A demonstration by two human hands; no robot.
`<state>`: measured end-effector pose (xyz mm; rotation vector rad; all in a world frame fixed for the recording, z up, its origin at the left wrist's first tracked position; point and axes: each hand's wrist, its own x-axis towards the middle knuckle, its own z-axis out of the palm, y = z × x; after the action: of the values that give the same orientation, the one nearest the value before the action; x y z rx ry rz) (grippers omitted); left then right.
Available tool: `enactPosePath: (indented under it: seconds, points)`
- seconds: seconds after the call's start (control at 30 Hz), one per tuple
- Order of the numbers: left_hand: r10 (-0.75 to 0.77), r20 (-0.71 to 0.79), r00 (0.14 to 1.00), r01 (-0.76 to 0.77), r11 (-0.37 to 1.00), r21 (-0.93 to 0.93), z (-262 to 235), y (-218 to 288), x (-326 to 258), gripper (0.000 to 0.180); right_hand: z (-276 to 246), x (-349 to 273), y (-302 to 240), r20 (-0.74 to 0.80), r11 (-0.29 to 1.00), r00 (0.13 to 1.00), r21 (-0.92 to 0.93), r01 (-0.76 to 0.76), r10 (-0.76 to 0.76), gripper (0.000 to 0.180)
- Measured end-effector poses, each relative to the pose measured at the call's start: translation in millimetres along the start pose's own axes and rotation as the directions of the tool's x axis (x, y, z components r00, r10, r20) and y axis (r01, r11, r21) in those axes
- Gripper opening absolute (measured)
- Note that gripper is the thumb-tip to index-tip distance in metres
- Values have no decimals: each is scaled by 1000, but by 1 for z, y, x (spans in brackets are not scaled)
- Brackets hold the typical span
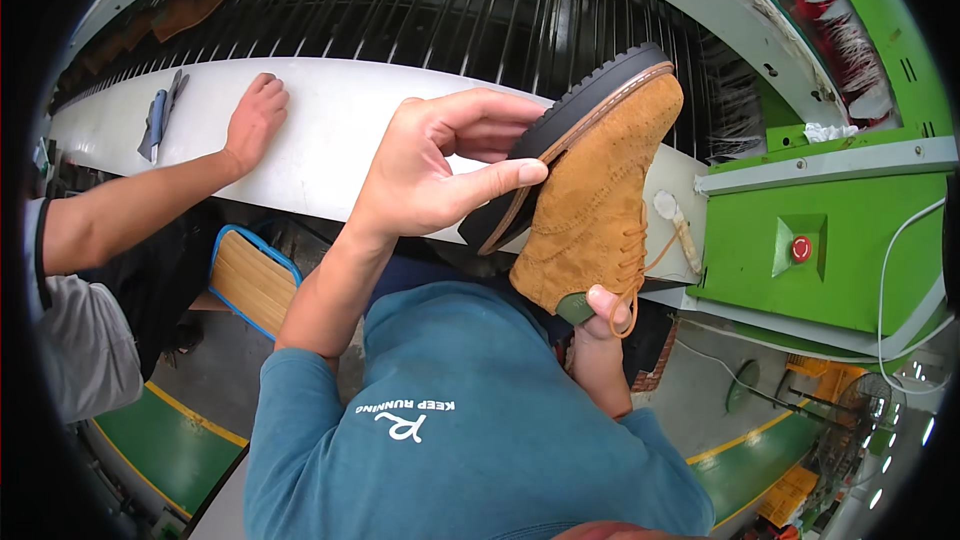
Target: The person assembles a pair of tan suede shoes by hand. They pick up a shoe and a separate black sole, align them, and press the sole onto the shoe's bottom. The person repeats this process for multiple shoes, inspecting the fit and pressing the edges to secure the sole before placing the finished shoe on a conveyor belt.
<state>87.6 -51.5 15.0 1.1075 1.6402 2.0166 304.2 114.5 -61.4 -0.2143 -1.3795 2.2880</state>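
Note:
A tan suede lace-up boot is held up, tilted, above the white work surface. Its thick black ridged sole faces up and left. Near the heel a dark gap appears between sole and upper. My left hand grips the sole edge there, thumb on the near side and fingers partly hidden behind. At the boot's opening, my right hand holds the collar, thumb against the green lining; its other fingers are mostly hidden. Orange laces dangle beside that thumb.
A co-worker's closed hand rests on the white work surface, near a blue-handled tool. A white-tipped brush lies right of the boot. Metal rollers run behind. A green machine with a red button stands right.

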Motion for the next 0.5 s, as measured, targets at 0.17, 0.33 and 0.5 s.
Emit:
enactPosePath:
  seconds: [0.17,0.33,0.5]
  points:
    - [-34,-2,999,34,997,72,2,8,6,49,7,7,-2,24,999,999,24,-37,37,119]
    - [-105,35,994,109,986,-127,-14,-1,13,47,8,12,-9,39,997,997,55,-63,60,119]
    - [-26,-19,999,26,998,50,0,11,2,32,8,17,-14,44,991,996,98,-87,83,118]
